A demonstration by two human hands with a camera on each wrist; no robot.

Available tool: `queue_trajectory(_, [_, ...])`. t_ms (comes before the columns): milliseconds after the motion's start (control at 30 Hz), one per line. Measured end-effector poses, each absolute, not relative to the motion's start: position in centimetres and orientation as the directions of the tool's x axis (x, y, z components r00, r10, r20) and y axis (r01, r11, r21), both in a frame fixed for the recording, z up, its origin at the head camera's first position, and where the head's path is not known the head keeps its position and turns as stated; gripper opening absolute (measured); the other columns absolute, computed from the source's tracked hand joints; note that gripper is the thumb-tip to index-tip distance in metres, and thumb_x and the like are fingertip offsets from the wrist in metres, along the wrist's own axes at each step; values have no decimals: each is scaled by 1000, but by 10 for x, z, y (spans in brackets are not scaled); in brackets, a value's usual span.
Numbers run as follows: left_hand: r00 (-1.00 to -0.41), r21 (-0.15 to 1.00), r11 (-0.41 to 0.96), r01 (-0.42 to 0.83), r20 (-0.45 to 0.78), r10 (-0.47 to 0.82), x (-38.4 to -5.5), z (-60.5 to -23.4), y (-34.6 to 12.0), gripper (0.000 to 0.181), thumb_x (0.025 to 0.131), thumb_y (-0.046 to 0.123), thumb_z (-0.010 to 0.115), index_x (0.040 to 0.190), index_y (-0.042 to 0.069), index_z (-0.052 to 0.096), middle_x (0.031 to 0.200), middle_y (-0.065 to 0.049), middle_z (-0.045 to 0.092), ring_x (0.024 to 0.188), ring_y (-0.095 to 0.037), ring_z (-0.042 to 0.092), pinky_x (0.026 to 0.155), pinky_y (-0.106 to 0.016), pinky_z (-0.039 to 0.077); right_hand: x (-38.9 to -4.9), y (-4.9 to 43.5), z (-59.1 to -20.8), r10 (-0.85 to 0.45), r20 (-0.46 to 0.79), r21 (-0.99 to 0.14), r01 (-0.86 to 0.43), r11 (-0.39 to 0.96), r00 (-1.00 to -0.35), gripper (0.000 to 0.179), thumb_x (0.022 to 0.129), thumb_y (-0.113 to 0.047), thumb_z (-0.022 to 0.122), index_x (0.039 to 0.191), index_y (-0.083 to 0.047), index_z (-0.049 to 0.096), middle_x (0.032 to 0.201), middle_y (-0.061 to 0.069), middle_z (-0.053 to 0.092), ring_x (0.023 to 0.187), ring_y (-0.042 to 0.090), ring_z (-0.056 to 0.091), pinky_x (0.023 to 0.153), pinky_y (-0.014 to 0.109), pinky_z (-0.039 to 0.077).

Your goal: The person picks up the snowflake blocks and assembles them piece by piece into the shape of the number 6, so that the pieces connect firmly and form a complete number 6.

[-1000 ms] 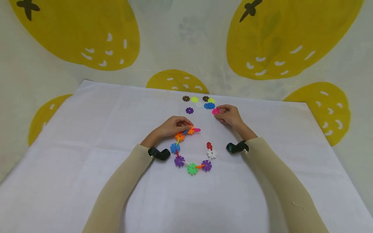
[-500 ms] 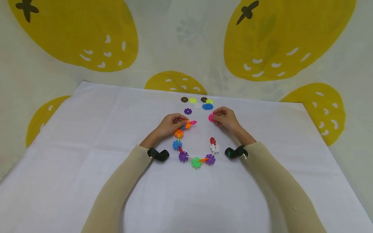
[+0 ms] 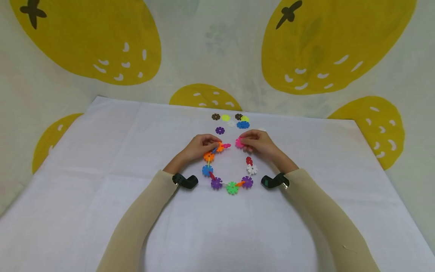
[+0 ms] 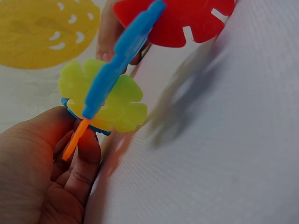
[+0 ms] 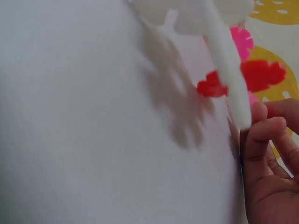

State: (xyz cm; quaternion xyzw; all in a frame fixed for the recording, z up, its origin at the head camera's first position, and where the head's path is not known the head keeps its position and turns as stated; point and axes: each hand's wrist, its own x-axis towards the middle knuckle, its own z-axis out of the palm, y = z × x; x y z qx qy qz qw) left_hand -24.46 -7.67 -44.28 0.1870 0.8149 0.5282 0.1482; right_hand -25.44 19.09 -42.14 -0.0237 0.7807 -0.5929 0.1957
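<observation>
Head: left grip [image 3: 198,146] pinches chain [image 3: 216,183], right grip [image 3: 260,144] pinches pink disc [image 3: 239,142], gap between edges

Right hand [image 3: 259,143], pink disc [image 3: 239,142] seemingly pinched

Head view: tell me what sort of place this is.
Probably an indoor play or craft spot, though the wider room is out of view: a smooth white-covered table, a pale backdrop printed with large yellow fruit-like shapes, and a curved chain of colourful notched plastic discs.
</observation>
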Motion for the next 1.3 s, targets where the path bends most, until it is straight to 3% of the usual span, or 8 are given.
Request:
queue_trajectory(333, [-881,915,371,161,-36,471,-245,-442,-76,29,98,21,60,121,4,66,110,-10,69,90,-20,63,82,-25,52,-250,182,-422,-363,-271,-955,201,218,-892,28,93,-9,66,115,6,59,78,1,71,66,12,63,67,21,53])
queue_trajectory(667, [-882,919,361,158,-33,469,-245,-443,-76,28,98,19,60,120,2,66,108,-11,69,86,-18,63,79,-23,52,-250,176,-423,-361,-301,-952,253,175,-883,28,95,-6,63,118,7,56,83,1,72,70,13,67,73,21,54])
queue_trajectory(1300, [-904,936,334,115,-41,426,-242,-440,-74,26,96,17,63,115,-1,68,100,-13,71,77,-15,63,70,-21,52,-245,169,-426,-292,-282,-959,271,77,-914,25,92,2,63,114,13,59,82,-1,71,64,11,67,66,19,54])
